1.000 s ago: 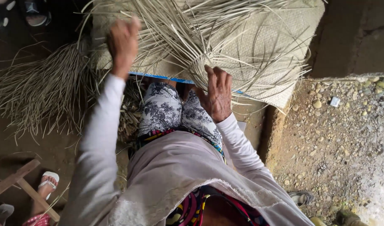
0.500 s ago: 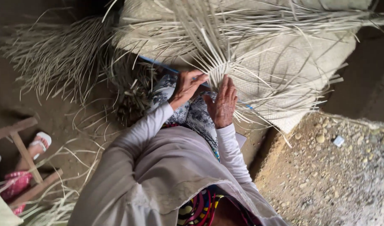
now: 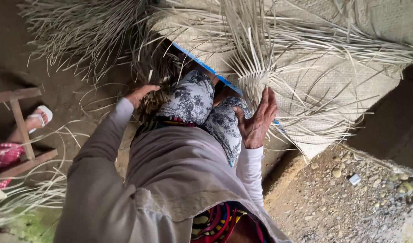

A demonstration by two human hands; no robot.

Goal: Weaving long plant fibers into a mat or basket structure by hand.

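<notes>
The half-woven mat lay spread across the upper right of the view, its finished pale weave reaching toward the ground on the right and its unwoven edge ending just above the person's knees. From that edge a fan of loose strips stuck up and outward in all directions. The right hand rested against the woven edge where the strips began, fingers spread fairly wide and lightly curled, fingertips touching the strips without closing on any one of them. A thin blue edge showed under the mat, just above the knees.

The left hand was well apart from the mat, lowered to the person's left beside the thigh. Its fingers curled down into a heap of short dry strips on the ground; whether they gripped any could not be told, as the fingertips were hidden among the strips.

The person's legs wore a grey flowered cloth, and long pale sleeves covered both arms.

Farther out, a large bundle of dried strips lay on the dirt at the upper left. A wooden frame stood at the left edge, with another person's foot in a white sandal beside it. Gravel covered the ground at the lower right.
</notes>
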